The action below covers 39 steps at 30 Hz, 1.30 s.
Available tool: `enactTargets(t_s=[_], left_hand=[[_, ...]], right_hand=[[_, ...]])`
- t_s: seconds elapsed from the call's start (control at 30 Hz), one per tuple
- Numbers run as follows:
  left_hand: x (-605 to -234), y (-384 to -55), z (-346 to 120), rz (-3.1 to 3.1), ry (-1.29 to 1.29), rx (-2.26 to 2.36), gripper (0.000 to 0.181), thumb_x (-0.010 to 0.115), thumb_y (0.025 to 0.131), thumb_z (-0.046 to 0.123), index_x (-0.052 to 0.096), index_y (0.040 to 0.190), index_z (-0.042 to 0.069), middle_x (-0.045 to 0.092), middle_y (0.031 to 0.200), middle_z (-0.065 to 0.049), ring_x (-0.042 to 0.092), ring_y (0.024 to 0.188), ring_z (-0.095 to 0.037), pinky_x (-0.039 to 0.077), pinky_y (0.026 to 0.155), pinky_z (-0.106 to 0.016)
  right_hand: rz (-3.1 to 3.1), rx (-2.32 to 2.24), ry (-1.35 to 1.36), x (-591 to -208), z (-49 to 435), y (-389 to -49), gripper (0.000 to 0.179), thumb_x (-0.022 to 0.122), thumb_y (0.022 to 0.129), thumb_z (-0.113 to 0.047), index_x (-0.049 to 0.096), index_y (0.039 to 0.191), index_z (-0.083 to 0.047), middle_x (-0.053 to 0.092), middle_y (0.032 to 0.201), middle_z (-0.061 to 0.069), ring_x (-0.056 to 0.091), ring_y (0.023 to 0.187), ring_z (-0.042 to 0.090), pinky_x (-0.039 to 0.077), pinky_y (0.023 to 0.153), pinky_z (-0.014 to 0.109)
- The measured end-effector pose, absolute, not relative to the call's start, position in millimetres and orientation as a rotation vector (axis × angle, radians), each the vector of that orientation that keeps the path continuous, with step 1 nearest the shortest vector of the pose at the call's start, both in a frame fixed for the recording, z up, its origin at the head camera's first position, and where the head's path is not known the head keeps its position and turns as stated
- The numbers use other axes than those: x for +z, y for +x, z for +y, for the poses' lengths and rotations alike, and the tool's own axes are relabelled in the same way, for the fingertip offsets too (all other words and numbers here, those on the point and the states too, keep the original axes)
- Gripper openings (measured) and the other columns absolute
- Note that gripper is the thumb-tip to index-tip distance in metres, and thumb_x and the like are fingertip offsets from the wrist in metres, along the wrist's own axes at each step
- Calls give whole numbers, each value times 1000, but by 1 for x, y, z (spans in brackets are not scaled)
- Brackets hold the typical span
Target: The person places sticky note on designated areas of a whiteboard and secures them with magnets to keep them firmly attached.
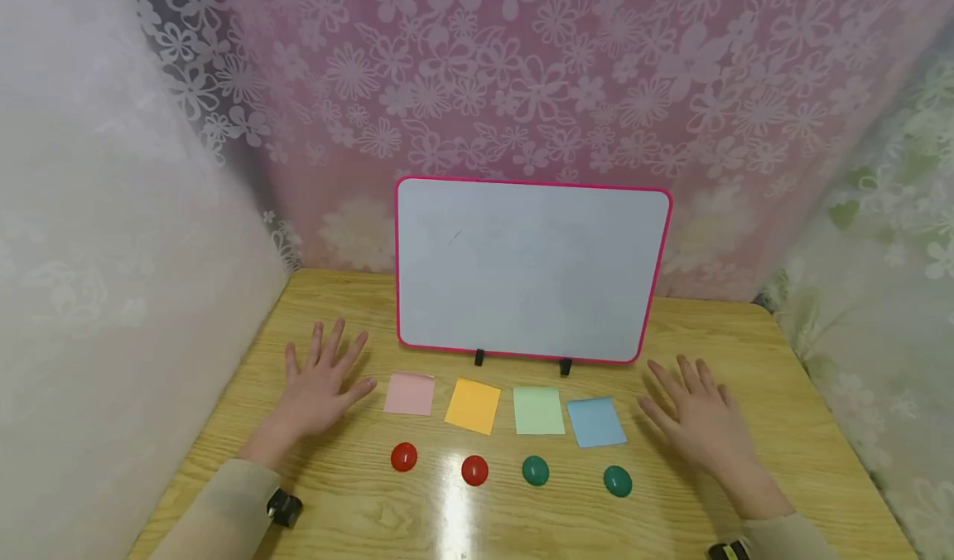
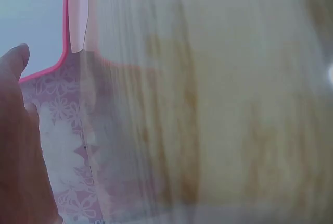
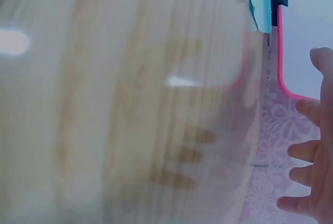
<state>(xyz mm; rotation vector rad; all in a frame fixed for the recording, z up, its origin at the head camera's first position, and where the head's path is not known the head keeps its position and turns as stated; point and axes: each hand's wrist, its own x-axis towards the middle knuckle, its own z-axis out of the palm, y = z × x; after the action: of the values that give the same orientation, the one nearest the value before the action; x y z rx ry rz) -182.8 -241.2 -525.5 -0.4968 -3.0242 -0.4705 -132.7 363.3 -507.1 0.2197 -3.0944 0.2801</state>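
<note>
My left hand [image 1: 316,394] is spread over the table's left side with straight fingers and nothing in it, its thumb close to a pink sticky note [image 1: 409,394]. On the other side my right hand [image 1: 704,419] is spread too, holding nothing, nearest to a blue sticky note [image 1: 596,422]. Between these lie an orange sticky note [image 1: 473,406] and a green sticky note [image 1: 538,411]. In front of the notes is a row of domed magnets: a red one [image 1: 404,456], another red one [image 1: 474,470], a green one [image 1: 535,470] and a second green one [image 1: 618,480].
Behind the notes a pink-framed whiteboard [image 1: 529,270] leans back on black feet [image 1: 566,367], with a small dark mark at its upper left. Flowered curtains [image 1: 522,88] hang behind and on both sides of the glossy wooden table [image 1: 358,510].
</note>
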Motion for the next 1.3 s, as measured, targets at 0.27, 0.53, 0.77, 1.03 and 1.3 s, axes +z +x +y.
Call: enactTargets(t_s=[0.27, 0.53, 0.77, 1.03, 1.3], left_hand=[[-522, -187, -239, -2946, -538, -524, 78, 58, 106, 58, 37, 168, 16, 18, 175, -22, 8, 161, -49, 8, 118, -80], [-518, -192, -237, -2809, -628, -720, 44, 75, 102, 27, 69, 139, 3, 58, 151, -21, 53, 139, -46, 41, 111, -68], [-513, -194, -233, -2793, -672, -969, 32, 81, 98, 17, 76, 127, 3, 68, 132, -13, 64, 125, -38, 50, 106, -59], [-517, -197, -227, -2803, -644, -1058, 23, 83, 96, 13, 79, 117, 4, 72, 118, -7, 68, 112, -33, 55, 98, -55], [-519, -201, -220, -2825, -600, -1086, 20, 83, 94, 11, 79, 113, 5, 71, 114, -6, 69, 108, -32, 56, 96, -53]], right_hand=[[-2973, 298, 234, -497, 355, -132, 57, 60, 108, -51, 65, 147, -10, 65, 141, 27, 57, 130, 54, 50, 92, 74], [-2950, 395, 220, -477, 331, -129, 47, 65, 105, -49, 73, 138, -16, 74, 130, 18, 71, 114, 44, 60, 73, 59], [-2866, 463, 369, -475, 300, -130, 38, 75, 100, -39, 77, 132, -18, 79, 119, 8, 77, 93, 29, 53, 56, 35], [-2775, 613, 589, -473, 254, -124, 34, 82, 95, -34, 80, 125, -18, 80, 112, -2, 76, 94, 18, 60, 71, 39], [-2754, 670, 774, -476, 211, -123, 33, 84, 92, -35, 81, 122, -21, 79, 114, -7, 75, 91, 14, 59, 73, 31]])
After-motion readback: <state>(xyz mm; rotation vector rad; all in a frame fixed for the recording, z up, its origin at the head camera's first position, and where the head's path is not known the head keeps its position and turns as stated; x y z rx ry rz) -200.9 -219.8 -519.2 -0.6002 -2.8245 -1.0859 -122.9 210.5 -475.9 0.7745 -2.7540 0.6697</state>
